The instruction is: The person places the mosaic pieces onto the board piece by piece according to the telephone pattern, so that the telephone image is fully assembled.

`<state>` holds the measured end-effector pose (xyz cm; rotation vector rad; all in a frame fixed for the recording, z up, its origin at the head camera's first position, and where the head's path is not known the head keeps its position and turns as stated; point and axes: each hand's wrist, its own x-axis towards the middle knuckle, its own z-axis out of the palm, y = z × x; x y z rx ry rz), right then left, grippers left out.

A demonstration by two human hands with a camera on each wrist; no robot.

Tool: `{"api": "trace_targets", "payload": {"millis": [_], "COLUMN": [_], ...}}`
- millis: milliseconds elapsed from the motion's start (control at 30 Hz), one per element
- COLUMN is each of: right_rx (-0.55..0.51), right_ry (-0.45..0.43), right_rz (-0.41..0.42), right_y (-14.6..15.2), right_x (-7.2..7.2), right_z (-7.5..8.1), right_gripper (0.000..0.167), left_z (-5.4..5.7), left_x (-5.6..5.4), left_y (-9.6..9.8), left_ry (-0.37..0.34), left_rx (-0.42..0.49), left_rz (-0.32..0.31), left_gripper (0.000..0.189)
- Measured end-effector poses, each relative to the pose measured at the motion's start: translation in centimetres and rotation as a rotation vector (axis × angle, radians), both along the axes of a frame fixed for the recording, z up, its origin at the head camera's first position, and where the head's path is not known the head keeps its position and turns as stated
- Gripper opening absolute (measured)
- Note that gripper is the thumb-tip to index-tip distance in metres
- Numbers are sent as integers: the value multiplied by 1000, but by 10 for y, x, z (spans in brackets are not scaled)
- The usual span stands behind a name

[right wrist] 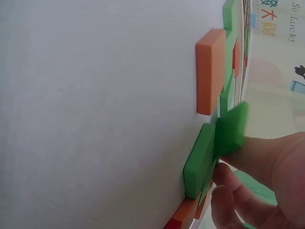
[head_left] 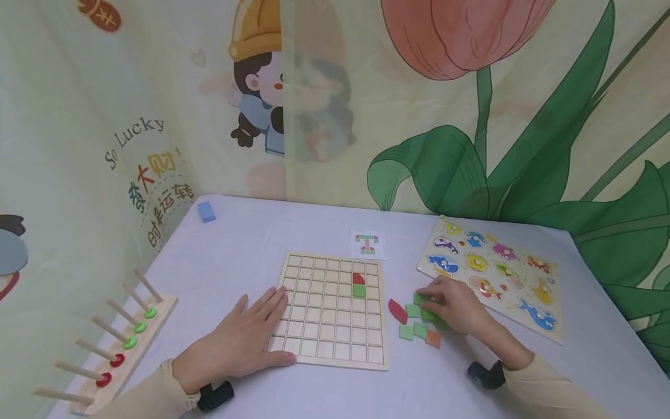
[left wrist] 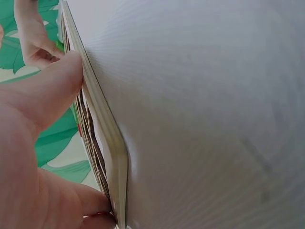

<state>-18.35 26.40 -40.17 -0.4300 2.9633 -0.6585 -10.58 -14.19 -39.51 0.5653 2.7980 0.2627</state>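
1. While its fairly straight fingers touch the left edge of a pale wooden grid board [head_left: 327, 331], the left hand [head_left: 246, 334] grasps nothing, its thumb at the board's near edge.
2. Beyond the board's right edge, the right hand [head_left: 458, 305] is nearly closed, pinching a green square tile [right wrist: 231, 128] between thumb and finger.
3. Loose green square tiles [head_left: 406, 331], an orange square tile [head_left: 433, 338] and a red leaf-shaped piece [head_left: 398, 311] lie near it on the white-covered worktop [head_left: 251, 227].
4. Toward the board's far right, a red quarter-round tile [head_left: 358, 279] sits just beyond a green seated tile [head_left: 359, 290].
5. Past the far edge lies a white pattern card [head_left: 369, 244]; farther right, a sea-animal puzzle board [head_left: 515, 297].
6. At the left stand a wooden peg rack [head_left: 133, 352] with green and red rings and, far left, a blue block [head_left: 206, 212].
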Motion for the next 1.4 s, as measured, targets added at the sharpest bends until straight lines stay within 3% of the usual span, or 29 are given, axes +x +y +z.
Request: {"api": "trace_targets", "payload": {"millis": [267, 533, 800, 933, 1200, 1400], "right_rx": [22, -54, -124, -130, -96, -41], "right_ry": [0, 73, 63, 66, 133, 162], "right_rz": [-8, 66, 91, 142, 262, 285], "right_y": [-3, -10, -49, -71, -112, -129], "right_x": [-1, -7, -15, -23, -37, -46], "right_z": [0, 5, 5, 4, 3, 3], "right_gripper": [34, 35, 35, 34, 30, 27], "left_z": [1, 0, 0, 0, 1, 1], "left_x": [0, 0, 0, 0, 0, 0], "left_y": [0, 0, 0, 0, -1, 0], "left_ry": [-6, 4, 2, 3, -2, -18], "left_rx": [9, 11, 6, 4, 7, 14], "left_rz": [4, 3, 9, 7, 2, 5], "left_gripper": [111, 110, 111, 111, 111, 111]}}
